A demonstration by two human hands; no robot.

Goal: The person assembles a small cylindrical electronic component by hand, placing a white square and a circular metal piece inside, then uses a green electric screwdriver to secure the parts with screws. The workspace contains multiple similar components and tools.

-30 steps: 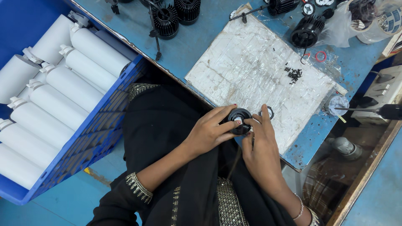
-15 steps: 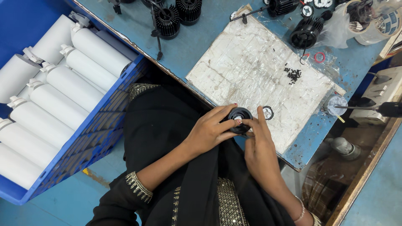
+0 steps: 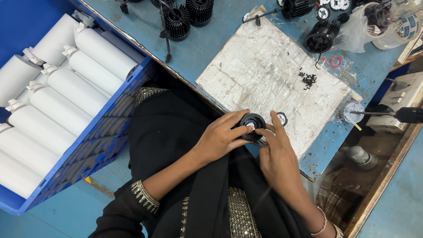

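Much of the round black part you hold is covered by your own fingers, so only its dark ring-shaped top and a small pale spot at its centre show; what lies under it cannot be made out. Your left hand is wrapped around the part from the near side, fingers closed on its rim, holding it at the near edge of the white board. Your right hand comes in from the other side, its fingertips pressed to the part; whether it pinches something small there is too hidden to tell. Just beside the part a small black ring lies flat on the board. The board is a pale, scuffed sheet under wrinkled clear film, resting on the worn blue table, and a little heap of tiny black screws sits on it, too small to count. Ribbed black finned housings stand at the far edge, some cut off by the frame. To your left a blue plastic crate with latticed walls holds smooth white cylinders, the nearest ones partly out of view. A power screwdriver pokes in from the right, its body cut off.
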